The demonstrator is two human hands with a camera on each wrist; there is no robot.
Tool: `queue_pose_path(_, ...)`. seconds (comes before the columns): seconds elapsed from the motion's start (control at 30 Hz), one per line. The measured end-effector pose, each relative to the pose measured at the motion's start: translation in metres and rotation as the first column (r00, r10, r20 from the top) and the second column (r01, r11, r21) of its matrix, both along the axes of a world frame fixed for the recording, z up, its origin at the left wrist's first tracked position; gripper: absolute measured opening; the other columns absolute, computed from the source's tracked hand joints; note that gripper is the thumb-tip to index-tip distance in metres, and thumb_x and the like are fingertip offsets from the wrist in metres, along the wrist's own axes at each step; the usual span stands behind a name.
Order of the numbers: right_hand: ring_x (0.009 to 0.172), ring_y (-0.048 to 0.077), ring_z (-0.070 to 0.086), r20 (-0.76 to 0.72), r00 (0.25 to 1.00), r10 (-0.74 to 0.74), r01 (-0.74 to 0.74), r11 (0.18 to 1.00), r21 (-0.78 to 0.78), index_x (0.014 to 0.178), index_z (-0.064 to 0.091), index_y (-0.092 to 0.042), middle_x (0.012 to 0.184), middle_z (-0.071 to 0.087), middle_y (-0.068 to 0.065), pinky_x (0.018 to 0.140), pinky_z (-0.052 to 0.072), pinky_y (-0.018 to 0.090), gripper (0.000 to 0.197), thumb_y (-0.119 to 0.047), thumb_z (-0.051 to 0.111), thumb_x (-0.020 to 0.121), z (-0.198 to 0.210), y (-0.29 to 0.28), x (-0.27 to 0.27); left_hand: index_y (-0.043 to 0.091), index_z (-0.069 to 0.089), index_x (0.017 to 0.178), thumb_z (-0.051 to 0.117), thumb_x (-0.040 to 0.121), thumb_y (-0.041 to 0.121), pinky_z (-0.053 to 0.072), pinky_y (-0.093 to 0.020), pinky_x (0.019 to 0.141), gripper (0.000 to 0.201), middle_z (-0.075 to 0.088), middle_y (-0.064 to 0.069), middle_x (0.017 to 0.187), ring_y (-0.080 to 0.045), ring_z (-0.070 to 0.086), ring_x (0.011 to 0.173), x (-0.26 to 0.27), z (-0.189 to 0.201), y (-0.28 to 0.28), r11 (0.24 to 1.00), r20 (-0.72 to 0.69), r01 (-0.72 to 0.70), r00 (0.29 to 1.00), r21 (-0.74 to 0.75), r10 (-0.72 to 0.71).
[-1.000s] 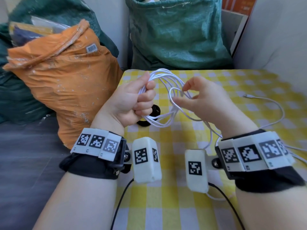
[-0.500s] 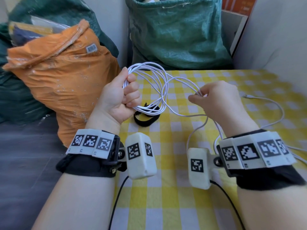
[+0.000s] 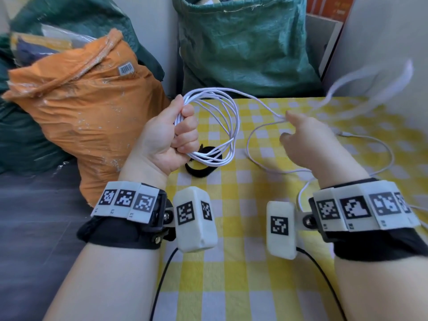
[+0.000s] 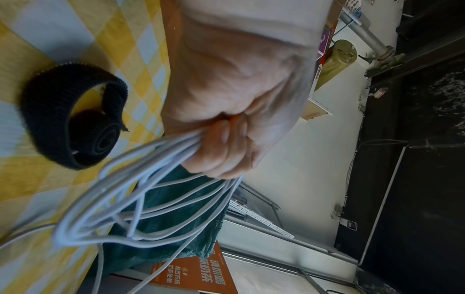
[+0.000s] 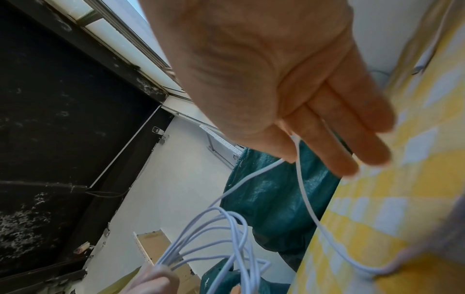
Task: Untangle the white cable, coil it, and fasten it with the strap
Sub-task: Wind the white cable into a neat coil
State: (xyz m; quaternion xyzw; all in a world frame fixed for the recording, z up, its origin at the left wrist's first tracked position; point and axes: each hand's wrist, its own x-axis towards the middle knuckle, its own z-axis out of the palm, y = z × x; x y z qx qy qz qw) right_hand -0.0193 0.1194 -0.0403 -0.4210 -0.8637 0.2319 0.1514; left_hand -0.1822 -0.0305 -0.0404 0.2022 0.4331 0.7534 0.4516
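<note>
My left hand [image 3: 183, 128] grips several loops of the white cable [image 3: 232, 126] in a fist, held upright above the table's far left part. In the left wrist view the loops [image 4: 141, 199] fan out from the curled fingers [image 4: 221, 155]. My right hand [image 3: 287, 126] is to the right of the coil and pinches one strand between thumb and forefinger; the other fingers [image 5: 352, 127] lie straight. Beyond it a loose stretch of cable [image 3: 370, 82] is blurred in the air. The cable's plug end [image 3: 342, 133] lies on the cloth. The black strap [image 3: 199, 169] sits rolled on the table under the coil.
The table has a yellow-and-white checked cloth [image 3: 243, 262]. An orange sack [image 3: 88, 112] stands at its left edge and a green sack [image 3: 243, 42] behind its far edge. A pale panel [image 3: 382, 42] rises at the right. More cable [image 3: 382, 158] trails over the right side.
My right hand has moved right, away from the coil, drawing one strand out. The loose cable on the right has whipped up off the table. My left hand keeps its grip on the loops.
</note>
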Motion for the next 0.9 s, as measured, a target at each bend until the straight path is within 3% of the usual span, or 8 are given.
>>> queue_pose_path(0.07, 0.082, 0.022, 0.071, -0.062, 0.998, -0.003, -0.005, 0.992, -0.129, 0.126, 0.055, -0.015, 0.084, 0.075, 0.007, 0.084, 0.055, 0.039, 0.04, -0.009, 0.041, 0.089, -0.004, -0.001, -0.001, 0.022, 0.037, 0.067, 0.029, 0.1, 0.043, 0.013, -0.015, 0.03, 0.04, 0.024, 0.009, 0.038, -0.003, 0.02, 0.025, 0.003, 0.0, 0.002, 0.998, -0.018, 0.046, 0.999, -0.051, -0.047)
queue_pose_path(0.13, 0.05, 0.009, 0.065, -0.15, 0.988, -0.039, 0.011, 0.982, -0.189, 0.12, 0.06, -0.016, 0.056, 0.07, 0.002, 0.071, 0.058, 0.035, 0.039, -0.009, 0.042, 0.086, -0.004, -0.002, -0.003, 0.022, 0.037, 0.067, 0.029, 0.1, 0.043, 0.011, -0.016, 0.032, 0.04, 0.024, 0.009, 0.039, -0.002, 0.02, 0.025, 0.007, -0.001, 0.003, 0.992, -0.032, 0.084, 0.996, -0.098, -0.088)
queue_pose_path(0.27, 0.073, 0.014, 0.058, -0.362, 0.932, -0.01, 0.003, 1.0, -0.019, 0.122, 0.061, -0.023, 0.076, 0.065, -0.004, 0.074, 0.043, 0.022, 0.038, -0.018, 0.052, 0.085, 0.004, -0.005, -0.006, 0.022, 0.038, 0.067, 0.029, 0.1, 0.043, 0.014, -0.015, 0.03, 0.039, 0.025, 0.01, 0.04, -0.001, 0.02, 0.025, 0.012, -0.001, 0.005, 0.97, -0.056, 0.165, 0.983, -0.178, -0.177)
queue_pose_path(0.43, 0.105, 0.002, 0.053, -0.428, 0.837, 0.343, -0.388, 0.922, -0.02, 0.132, 0.052, -0.03, 0.114, 0.058, -0.013, 0.089, 0.037, 0.016, 0.055, -0.036, 0.071, 0.08, 0.008, -0.028, -0.008, 0.021, 0.041, 0.065, 0.035, 0.092, 0.043, 0.011, -0.015, 0.031, 0.035, 0.026, 0.012, 0.039, 0.001, 0.02, 0.026, 0.02, -0.003, 0.006, 0.918, -0.077, 0.323, 0.934, -0.228, -0.348)
queue_pose_path(0.53, 0.076, 0.001, 0.061, -0.409, 0.823, 0.394, -0.439, 0.898, -0.018, 0.117, 0.064, -0.021, 0.084, 0.062, -0.012, 0.07, 0.043, 0.012, 0.032, -0.017, 0.063, 0.086, 0.003, -0.03, -0.014, 0.021, 0.048, 0.059, 0.038, 0.086, 0.043, 0.01, -0.015, 0.032, 0.036, 0.024, 0.011, 0.039, -0.003, 0.01, 0.03, 0.023, -0.002, 0.005, 0.897, -0.051, 0.397, 0.909, -0.196, -0.414)
queue_pose_path(0.63, 0.045, 0.007, 0.046, -0.505, 0.799, 0.326, -0.475, 0.857, -0.199, 0.101, 0.065, -0.007, 0.059, 0.044, -0.003, 0.06, 0.052, 0.03, 0.015, -0.011, 0.053, 0.093, 0.0, -0.026, -0.012, 0.021, 0.048, 0.06, 0.034, 0.091, 0.042, 0.013, -0.015, 0.031, 0.04, 0.016, 0.01, 0.044, -0.006, 0.007, 0.034, 0.018, -0.002, 0.003, 0.914, 0.007, 0.39, 0.92, -0.115, -0.392)
queue_pose_path(0.73, 0.041, 0.007, 0.037, -0.552, 0.793, 0.26, -0.503, 0.791, -0.349, 0.093, 0.063, 0.002, 0.054, 0.035, -0.004, 0.053, 0.051, 0.028, 0.019, -0.015, 0.055, 0.093, -0.001, -0.021, -0.01, 0.02, 0.046, 0.059, 0.036, 0.089, 0.042, 0.014, -0.014, 0.03, 0.038, 0.026, 0.01, 0.038, -0.006, 0.006, 0.034, 0.013, -0.003, 0.003, 0.947, 0.044, 0.316, 0.948, -0.06, -0.314)
queue_pose_path(0.9, 0.041, 0.005, 0.049, -0.542, 0.818, 0.193, -0.485, 0.739, -0.467, 0.073, 0.056, -0.014, 0.049, 0.045, -0.009, 0.051, 0.048, 0.021, 0.024, -0.023, 0.055, 0.095, -0.005, -0.014, -0.009, 0.019, 0.046, 0.056, 0.031, 0.096, 0.042, 0.013, -0.014, 0.031, 0.048, 0.016, 0.007, 0.041, -0.007, 0.007, 0.033, 0.009, -0.007, 0.008, 0.977, 0.142, 0.204, 0.967, 0.06, -0.21)
